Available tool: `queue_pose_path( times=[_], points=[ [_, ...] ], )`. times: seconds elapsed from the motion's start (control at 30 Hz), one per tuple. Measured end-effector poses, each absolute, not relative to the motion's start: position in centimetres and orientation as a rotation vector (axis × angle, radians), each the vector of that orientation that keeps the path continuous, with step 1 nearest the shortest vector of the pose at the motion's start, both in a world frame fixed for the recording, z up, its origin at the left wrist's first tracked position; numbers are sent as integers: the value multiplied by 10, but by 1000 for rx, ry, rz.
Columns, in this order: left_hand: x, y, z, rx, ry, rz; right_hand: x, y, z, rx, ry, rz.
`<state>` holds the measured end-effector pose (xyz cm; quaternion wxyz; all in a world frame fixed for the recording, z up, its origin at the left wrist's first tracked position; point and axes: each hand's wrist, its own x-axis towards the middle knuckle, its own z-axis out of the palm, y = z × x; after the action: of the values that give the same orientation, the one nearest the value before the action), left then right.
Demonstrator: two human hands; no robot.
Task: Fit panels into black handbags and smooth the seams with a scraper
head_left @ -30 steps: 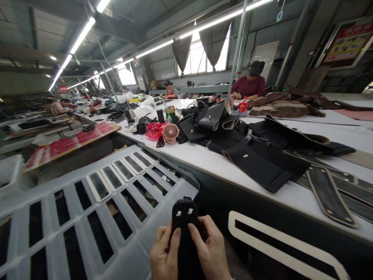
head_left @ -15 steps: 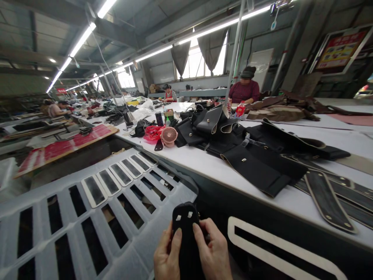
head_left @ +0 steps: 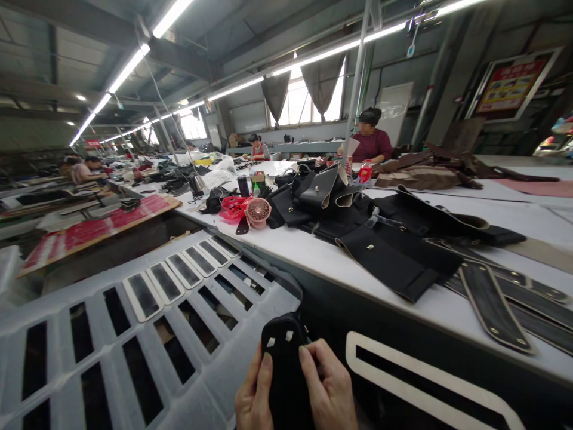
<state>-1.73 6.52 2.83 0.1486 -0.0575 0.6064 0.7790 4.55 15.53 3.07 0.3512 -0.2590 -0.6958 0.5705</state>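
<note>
Between my two hands is a black strap-like piece (head_left: pixel 286 373) with a rounded end and two small shiny metal tabs near its top. My left hand (head_left: pixel 256 388) grips its left edge, thumb on the face. On the opposite edge my right hand (head_left: pixel 329 385) pinches it, thumb also in front. The lower part of the piece runs out of view. To the left, close by, lies a pale slotted plastic rack (head_left: pixel 215 364) bearing several white-edged dark pieces (head_left: pixel 168 282). A white frame-shaped strip (head_left: pixel 425 382) lies to the right of my right hand.
Across from me stretches a white table (head_left: pixel 277 245) piled with black leather pieces (head_left: pixel 385 254). A pink fan (head_left: pixel 258 212), a red plastic bag (head_left: pixel 233 207) and dark straps with rivets (head_left: pixel 492 307) lie there. A person in a maroon top (head_left: pixel 371 143) sits at the far side.
The black piece stays in both hands and has tilted slightly, its top a little left. My view has shifted a bit. The far person in maroon now has a pale sheet raised.
</note>
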Motion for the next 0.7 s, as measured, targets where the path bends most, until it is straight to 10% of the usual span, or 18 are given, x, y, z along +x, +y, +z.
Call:
queue_pose_path(
  times=[0.7],
  points=[
    [-13, 77, 33, 141, 1847, 2233, 47, 164, 32, -687, -1796, 1416]
  ],
)
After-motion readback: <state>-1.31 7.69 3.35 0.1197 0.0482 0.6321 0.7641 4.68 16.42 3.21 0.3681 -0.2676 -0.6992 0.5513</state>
